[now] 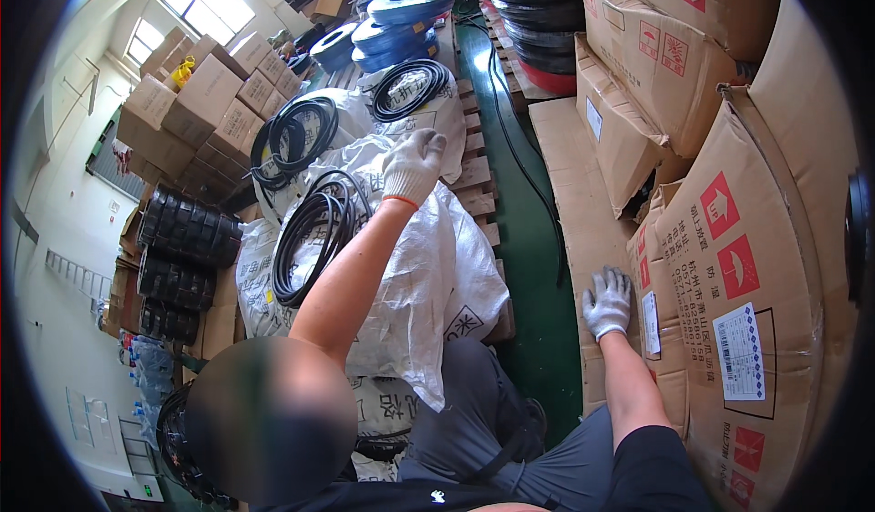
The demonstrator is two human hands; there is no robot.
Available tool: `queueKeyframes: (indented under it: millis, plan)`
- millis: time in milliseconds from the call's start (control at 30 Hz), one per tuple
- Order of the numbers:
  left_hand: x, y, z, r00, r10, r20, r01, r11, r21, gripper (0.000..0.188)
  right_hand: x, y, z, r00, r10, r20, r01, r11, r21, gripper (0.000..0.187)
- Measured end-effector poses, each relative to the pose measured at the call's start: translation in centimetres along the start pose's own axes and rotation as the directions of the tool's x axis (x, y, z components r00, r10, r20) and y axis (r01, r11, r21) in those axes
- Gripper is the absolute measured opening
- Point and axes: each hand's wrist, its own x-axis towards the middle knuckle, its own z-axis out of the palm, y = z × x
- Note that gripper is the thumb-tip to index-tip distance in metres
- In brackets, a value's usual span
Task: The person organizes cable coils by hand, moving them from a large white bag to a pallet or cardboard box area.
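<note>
My left hand (415,163), in a white knit glove with an orange cuff edge, is raised over the white woven sacks (415,266). Its fingers are curled; what they hold, if anything, is hidden. Close by on the sacks lie coils of black hose: one coil (410,90) beyond the hand, another (294,143) to its left, and a larger coil (314,237) beside my left forearm. My right hand (608,302), gloved too, rests with fingers stretched out on a brown cardboard flap (576,211) by a large carton (743,320).
Large cartons (656,65) line the right side. A wooden pallet (474,170) edges the green floor (524,175), where black hose (538,161) runs. Blue coils (410,6) and black coils (538,1) are stacked at the back. Stacked boxes (214,102) and black bundles (187,229) stand left.
</note>
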Motion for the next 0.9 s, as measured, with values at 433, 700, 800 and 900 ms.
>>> queueKeyframes:
  millis: [433,700,800,900]
  plan:
    - [0.1,-2.0,0.4,0.995,-0.077,-0.07,0.077,0.997,0.001,0.055,-0.1,-0.1,0.0,1.0,0.006,0.016,-0.006,1.0,-0.004,0.05]
    - [1.1,-3.1,1.3,0.994,-0.088,-0.07,0.083,0.994,-0.064,0.055,-0.1,-0.3,-0.1,0.999,0.017,0.029,-0.017,1.0,0.004,0.049]
    - [1.0,-2.8,1.7,0.993,-0.099,-0.058,0.095,0.993,-0.073,0.056,-0.1,-0.1,-0.1,0.999,0.02,0.032,-0.02,1.0,-0.006,0.049]
    - [1.0,-2.5,1.7,0.994,-0.101,-0.053,0.097,0.994,-0.058,0.057,0.0,-0.3,-0.3,0.999,0.022,0.04,-0.021,1.0,-0.015,0.049]
